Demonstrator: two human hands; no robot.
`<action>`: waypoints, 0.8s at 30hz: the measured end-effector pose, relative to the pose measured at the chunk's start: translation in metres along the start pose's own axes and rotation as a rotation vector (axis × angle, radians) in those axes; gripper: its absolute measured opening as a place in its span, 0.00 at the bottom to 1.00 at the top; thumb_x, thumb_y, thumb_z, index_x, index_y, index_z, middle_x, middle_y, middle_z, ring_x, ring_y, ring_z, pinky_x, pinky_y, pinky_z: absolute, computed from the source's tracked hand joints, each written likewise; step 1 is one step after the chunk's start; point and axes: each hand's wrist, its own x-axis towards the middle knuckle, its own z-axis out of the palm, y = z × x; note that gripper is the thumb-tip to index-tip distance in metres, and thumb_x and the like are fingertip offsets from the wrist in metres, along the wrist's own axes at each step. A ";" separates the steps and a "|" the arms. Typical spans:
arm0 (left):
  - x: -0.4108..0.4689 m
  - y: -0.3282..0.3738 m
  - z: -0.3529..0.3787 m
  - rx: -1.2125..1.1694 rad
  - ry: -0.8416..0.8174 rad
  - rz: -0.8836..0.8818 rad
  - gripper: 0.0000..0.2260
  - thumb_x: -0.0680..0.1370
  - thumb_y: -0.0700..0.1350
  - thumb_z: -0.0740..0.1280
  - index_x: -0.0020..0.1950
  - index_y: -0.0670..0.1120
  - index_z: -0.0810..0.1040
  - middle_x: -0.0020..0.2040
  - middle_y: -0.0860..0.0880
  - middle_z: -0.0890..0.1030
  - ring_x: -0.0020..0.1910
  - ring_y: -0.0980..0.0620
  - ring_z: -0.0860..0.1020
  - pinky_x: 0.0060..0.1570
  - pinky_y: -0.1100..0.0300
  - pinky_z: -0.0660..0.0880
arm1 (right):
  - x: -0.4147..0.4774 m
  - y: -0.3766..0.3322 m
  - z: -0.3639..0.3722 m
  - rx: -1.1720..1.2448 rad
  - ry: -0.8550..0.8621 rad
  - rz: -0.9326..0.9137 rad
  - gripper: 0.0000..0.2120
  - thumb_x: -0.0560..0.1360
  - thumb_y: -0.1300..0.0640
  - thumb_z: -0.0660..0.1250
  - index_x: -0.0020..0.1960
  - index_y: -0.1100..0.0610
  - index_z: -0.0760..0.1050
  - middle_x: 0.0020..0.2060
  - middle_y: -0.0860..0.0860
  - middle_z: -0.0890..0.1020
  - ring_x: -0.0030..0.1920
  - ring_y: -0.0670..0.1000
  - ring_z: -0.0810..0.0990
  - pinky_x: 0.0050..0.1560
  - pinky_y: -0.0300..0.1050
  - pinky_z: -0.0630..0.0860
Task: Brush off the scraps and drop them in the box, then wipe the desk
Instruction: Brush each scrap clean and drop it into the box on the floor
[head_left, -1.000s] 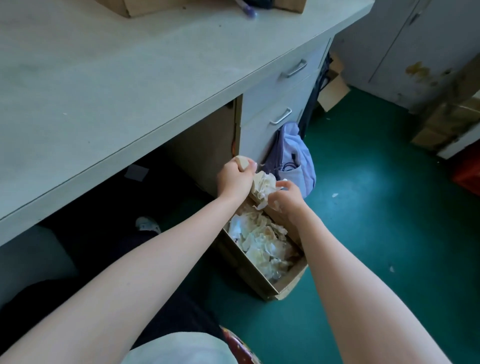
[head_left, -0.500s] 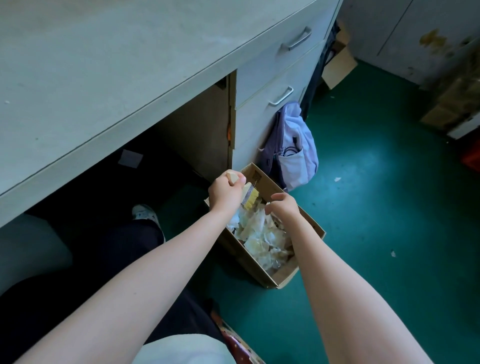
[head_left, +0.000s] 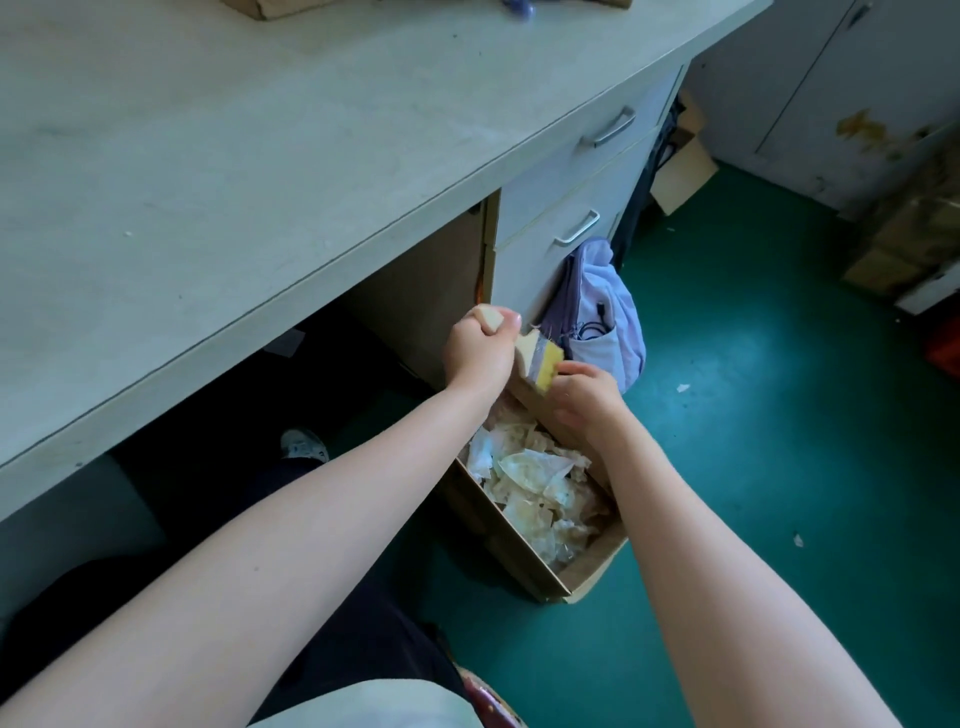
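My left hand (head_left: 478, 353) grips the wooden handle of a flat brush (head_left: 540, 358) with yellow bristles and a grey band. My right hand (head_left: 587, 400) has its thumb and curled fingers closed on the bristle tips. Both hands hover over the far end of an open cardboard box (head_left: 587, 577) that stands on the green floor beside the desk. The box is filled with several pale, crumpled scraps (head_left: 530, 478). The grey-green desk (head_left: 208, 156) top stretches across the upper left.
Two drawers (head_left: 571, 171) with metal handles face the box. A lilac bag (head_left: 608, 322) hangs against them right behind my hands. Small white bits (head_left: 683, 387) lie on the floor. My shoe (head_left: 304, 446) shows under the desk. Cupboards stand at the back right.
My view has tilted back up, showing more desk top. The brush bristles have come clear of the scraps, and my right hand has moved up onto the bristle tips.
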 end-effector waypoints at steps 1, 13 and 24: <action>-0.002 0.009 0.001 -0.037 -0.011 0.018 0.08 0.77 0.45 0.66 0.54 0.43 0.77 0.45 0.49 0.79 0.51 0.49 0.79 0.54 0.55 0.78 | -0.005 -0.009 -0.004 0.050 0.018 -0.014 0.19 0.70 0.70 0.63 0.58 0.56 0.75 0.36 0.53 0.76 0.36 0.50 0.74 0.35 0.41 0.73; -0.034 0.134 -0.017 -0.680 -0.063 0.075 0.05 0.77 0.39 0.65 0.41 0.44 0.74 0.38 0.48 0.77 0.38 0.52 0.77 0.36 0.64 0.79 | -0.112 -0.114 0.018 0.732 -0.420 -0.123 0.20 0.74 0.47 0.65 0.59 0.59 0.72 0.50 0.54 0.79 0.48 0.51 0.80 0.45 0.45 0.77; -0.044 0.169 -0.122 -0.606 0.077 0.198 0.08 0.74 0.42 0.68 0.37 0.47 0.73 0.36 0.50 0.78 0.35 0.55 0.77 0.42 0.64 0.77 | -0.181 -0.169 0.091 0.324 -0.037 -0.401 0.13 0.73 0.49 0.68 0.53 0.54 0.80 0.41 0.44 0.77 0.37 0.41 0.69 0.45 0.38 0.69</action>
